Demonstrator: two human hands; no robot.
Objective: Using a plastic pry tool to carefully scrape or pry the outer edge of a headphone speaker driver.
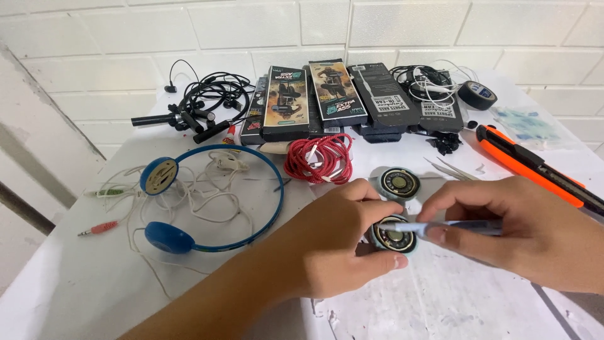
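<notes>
Backdrop: white brick wall behind a white, scuffed worktop (94, 296) crowded with audio parts.
Head view, left hand: left hand (333, 242) curls around a small round speaker driver (391, 238) near the front middle of the worktop; its grip is closed on the driver's rim, thumb beneath, fingers above.
Head view, right hand: right hand (528, 230) pinches a slim pale-blue tool (440, 226), grip closed on its shaft, the tip resting across the driver's face.
Second driver: an identical round driver (399, 184) lies loose just behind the held one.
Headset: blue headband headphones (207, 198), one cup stripped open, sit to the left amid tangled white wires (201, 201).
Other clutter: coiled red cable (318, 158), boxed earphones (314, 94), black earphone tangle (207, 94), black tape roll (476, 94), orange utility knife (535, 167), tweezers (450, 169).
Risk, tool slip: I judge the tip could skid off the driver and jab the left fingers, since they sit right beside it.
Risk, damage: pressing too hard could dent the thin diaphragm or tear any fine lead wires.
Risk, clutter: a sweeping elbow could knock the loose driver or drag the white wires.
Risk, knife: I cannot tell whether its blade is out; it lies near the right wrist.
</notes>
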